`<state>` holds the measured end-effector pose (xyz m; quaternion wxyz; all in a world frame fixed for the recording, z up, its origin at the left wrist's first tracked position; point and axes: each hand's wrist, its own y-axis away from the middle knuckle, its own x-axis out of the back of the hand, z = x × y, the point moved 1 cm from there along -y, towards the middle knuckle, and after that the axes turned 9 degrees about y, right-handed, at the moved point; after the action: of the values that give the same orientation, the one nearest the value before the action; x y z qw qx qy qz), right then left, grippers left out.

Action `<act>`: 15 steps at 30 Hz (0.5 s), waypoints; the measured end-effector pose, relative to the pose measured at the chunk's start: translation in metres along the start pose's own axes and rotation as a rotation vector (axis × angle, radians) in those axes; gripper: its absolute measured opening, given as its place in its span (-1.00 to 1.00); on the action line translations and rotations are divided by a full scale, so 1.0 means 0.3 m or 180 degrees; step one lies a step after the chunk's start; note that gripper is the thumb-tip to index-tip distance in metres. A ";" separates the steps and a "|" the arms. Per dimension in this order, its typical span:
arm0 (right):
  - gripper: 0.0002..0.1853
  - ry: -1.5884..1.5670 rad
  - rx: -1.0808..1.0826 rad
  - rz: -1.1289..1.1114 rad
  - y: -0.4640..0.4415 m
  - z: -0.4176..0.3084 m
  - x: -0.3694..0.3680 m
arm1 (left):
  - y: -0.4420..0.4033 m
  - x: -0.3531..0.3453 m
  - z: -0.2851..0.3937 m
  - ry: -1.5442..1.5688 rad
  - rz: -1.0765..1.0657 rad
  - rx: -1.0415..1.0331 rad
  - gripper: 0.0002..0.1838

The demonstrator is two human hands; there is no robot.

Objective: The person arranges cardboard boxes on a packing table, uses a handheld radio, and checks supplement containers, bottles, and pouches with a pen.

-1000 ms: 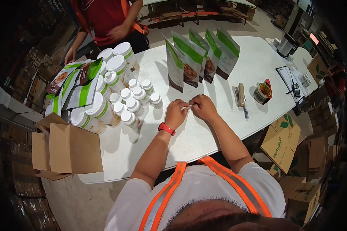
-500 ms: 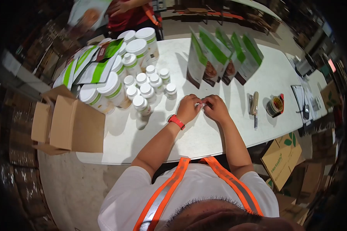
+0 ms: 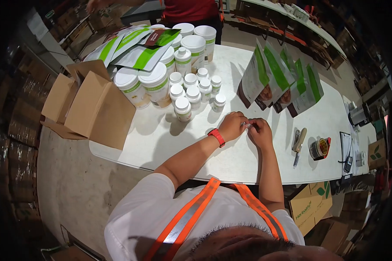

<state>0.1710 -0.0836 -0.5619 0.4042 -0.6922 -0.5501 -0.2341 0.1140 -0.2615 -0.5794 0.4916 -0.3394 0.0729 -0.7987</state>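
Over the white table, my left hand [image 3: 232, 127] and my right hand [image 3: 261, 133] meet, fingertips pinched together. Between them is a small whitish, partly clear scrap [image 3: 247, 125], too small to name. A red watch band circles my left wrist. Just beyond my left hand stand several small white bottles [image 3: 199, 89] with white lids, and behind them larger white tubs [image 3: 155, 85]. Past my right hand, several upright pouches [image 3: 283, 82] in white, green and brown form a row.
An open cardboard box [image 3: 98, 108] occupies the left table end, near flat-lying pouches [image 3: 141, 54]. To the right are a box cutter [image 3: 299, 141], a tape roll [image 3: 319, 148] and a clipboard [image 3: 345, 145] with a radio. A person in red [image 3: 190, 12] stands across the table.
The view has swung left, so the table's things appear farther right. My hands remain pinched together. The pouch in the other person's hand at the upper left is no longer seen there.
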 end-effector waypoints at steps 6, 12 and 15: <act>-0.79 -0.0027 -0.0020 0.0040 0.004 0.011 -0.010 | 0.003 0.002 0.007 -0.0060 -0.0035 0.0029 -0.90; -0.78 -0.0064 0.0012 0.0017 0.003 0.018 -0.014 | 0.003 0.006 0.005 -0.0104 -0.0069 -0.0002 -0.89; -0.78 -0.0101 -0.0041 -0.0002 0.004 0.023 -0.015 | 0.005 0.000 0.000 -0.0072 -0.0021 -0.0042 -0.89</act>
<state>0.1699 -0.0807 -0.5697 0.3909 -0.6983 -0.5551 -0.2268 0.1150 -0.2623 -0.5801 0.4875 -0.3519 0.0714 -0.7959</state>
